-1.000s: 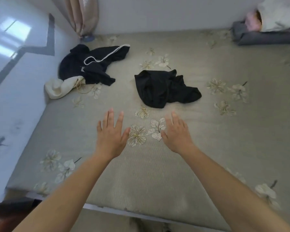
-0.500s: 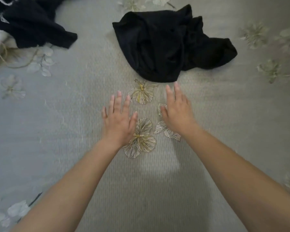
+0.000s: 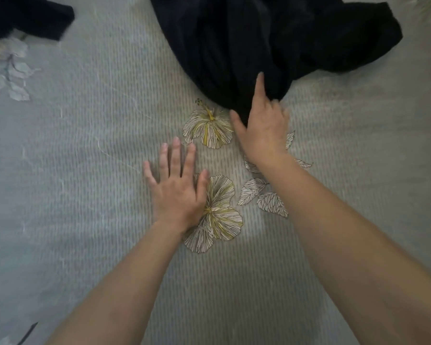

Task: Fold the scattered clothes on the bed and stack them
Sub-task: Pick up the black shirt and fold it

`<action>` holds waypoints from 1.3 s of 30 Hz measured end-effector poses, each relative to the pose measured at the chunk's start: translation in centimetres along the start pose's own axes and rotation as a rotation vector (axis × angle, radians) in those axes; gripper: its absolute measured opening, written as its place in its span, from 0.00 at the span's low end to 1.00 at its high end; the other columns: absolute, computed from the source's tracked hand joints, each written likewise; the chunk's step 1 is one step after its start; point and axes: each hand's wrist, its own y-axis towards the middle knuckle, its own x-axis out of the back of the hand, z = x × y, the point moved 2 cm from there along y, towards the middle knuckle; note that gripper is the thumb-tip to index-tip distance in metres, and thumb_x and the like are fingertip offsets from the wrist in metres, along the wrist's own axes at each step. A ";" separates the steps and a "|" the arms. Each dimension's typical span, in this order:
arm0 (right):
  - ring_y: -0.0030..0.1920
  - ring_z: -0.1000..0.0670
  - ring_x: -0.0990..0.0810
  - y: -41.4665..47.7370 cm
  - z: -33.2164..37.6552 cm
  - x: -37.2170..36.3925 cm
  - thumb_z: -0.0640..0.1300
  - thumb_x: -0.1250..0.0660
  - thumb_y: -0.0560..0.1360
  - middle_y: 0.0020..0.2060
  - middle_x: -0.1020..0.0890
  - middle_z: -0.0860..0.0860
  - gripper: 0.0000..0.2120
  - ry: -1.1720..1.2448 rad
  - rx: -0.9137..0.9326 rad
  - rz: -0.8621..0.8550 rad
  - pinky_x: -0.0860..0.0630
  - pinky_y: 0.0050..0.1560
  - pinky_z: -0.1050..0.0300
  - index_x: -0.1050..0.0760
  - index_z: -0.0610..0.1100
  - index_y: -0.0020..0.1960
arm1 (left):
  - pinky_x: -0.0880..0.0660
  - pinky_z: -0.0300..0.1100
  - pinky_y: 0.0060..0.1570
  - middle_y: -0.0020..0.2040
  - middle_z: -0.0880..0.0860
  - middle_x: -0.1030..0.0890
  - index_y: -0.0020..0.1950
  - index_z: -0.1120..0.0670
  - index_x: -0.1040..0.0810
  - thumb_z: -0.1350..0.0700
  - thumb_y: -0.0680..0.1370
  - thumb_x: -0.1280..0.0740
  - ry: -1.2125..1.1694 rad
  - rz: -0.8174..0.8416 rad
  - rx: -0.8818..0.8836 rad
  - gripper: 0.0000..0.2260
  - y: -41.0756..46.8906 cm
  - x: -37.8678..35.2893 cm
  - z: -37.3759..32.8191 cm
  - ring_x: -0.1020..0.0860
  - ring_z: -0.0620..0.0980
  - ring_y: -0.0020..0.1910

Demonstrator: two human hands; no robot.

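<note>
The person is leaning over the bed sheet [image 3: 85, 150], with both bare forearms reaching in from the near edge. The left hand [image 3: 177, 192] is lying flat on the sheet, fingers straight and a little spread, gripping nothing. Its thumb side is covering part of a printed hibiscus [image 3: 222, 217].

The right hand [image 3: 264, 130] is sitting farther out, at the near hem of the black garment [image 3: 271, 33]. Its index finger [image 3: 259, 88] is pointing straight out on top of the dark cloth. The thumb is spreading off to the left over the sheet, and the other fingers are curling down right at the hem. I cannot tell whether those curled fingers are pinching the fabric or only touching it, because the fingertips are blurred and partly tucked behind the knuckles.

The black garment is lying crumpled in a heap on the sheet at the far side, just past a second hibiscus print [image 3: 208, 128]. Its upper part is running out of the top of the view, so I cannot make out what kind of garment it is. Another dark garment [image 3: 28, 16] is poking in at the top left corner, well apart from the first and mostly cut off. Below it a pale flower print [image 3: 15, 70] is smearing into blur. Between the forearms some outlined leaves [image 3: 271, 202] are showing on the sheet, a few of them partly hidden under the right wrist.
</note>
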 end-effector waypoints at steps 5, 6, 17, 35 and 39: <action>0.38 0.43 0.19 -6.2 -1.4 0.2 0.58 0.38 0.79 0.35 0.19 0.45 0.30 0.123 0.094 0.043 0.23 0.48 0.47 0.35 0.45 0.75 | 0.60 0.61 0.75 0.82 0.48 0.50 0.81 0.47 0.46 0.43 0.84 0.55 -0.094 -0.047 -0.021 0.25 -0.1 0.4 -0.1 0.54 0.48 0.80; 0.35 0.43 0.19 -7.9 -1.7 0.4 0.59 0.38 0.78 0.33 0.20 0.46 0.28 0.111 0.106 0.057 0.24 0.46 0.48 0.33 0.45 0.73 | 0.59 0.61 0.76 0.81 0.49 0.48 0.81 0.48 0.44 0.44 0.84 0.55 -0.114 -0.063 -0.020 0.25 -0.1 0.4 -0.1 0.53 0.47 0.80; 0.43 0.45 0.19 -26.9 -4.4 5.9 0.67 0.52 0.81 0.40 0.18 0.48 0.26 0.045 0.021 0.489 0.27 0.52 0.50 0.29 0.47 0.59 | 0.28 0.52 0.66 0.67 0.52 0.26 0.71 0.53 0.35 0.43 0.76 0.31 -0.806 -0.017 0.479 0.28 -4.6 4.4 -4.8 0.28 0.54 0.67; 0.76 0.39 0.40 -27.9 -3.2 10.0 0.56 0.22 0.68 0.77 0.41 0.42 0.59 0.075 0.183 0.720 0.38 0.75 0.40 0.63 0.50 0.81 | 0.33 0.48 0.69 0.72 0.54 0.30 0.79 0.50 0.46 0.44 0.78 0.33 -0.385 -0.136 0.204 0.35 -15.7 7.1 -1.1 0.32 0.54 0.69; 0.69 0.41 0.35 -33.0 -5.2 9.5 0.71 0.29 0.67 0.70 0.36 0.44 0.55 -0.119 0.331 0.839 0.34 0.70 0.43 0.53 0.51 0.82 | 0.25 0.55 0.56 0.59 0.56 0.23 0.78 0.48 0.40 0.48 0.78 0.31 -0.144 0.151 0.061 0.31 -18.6 4.8 -3.3 0.23 0.57 0.57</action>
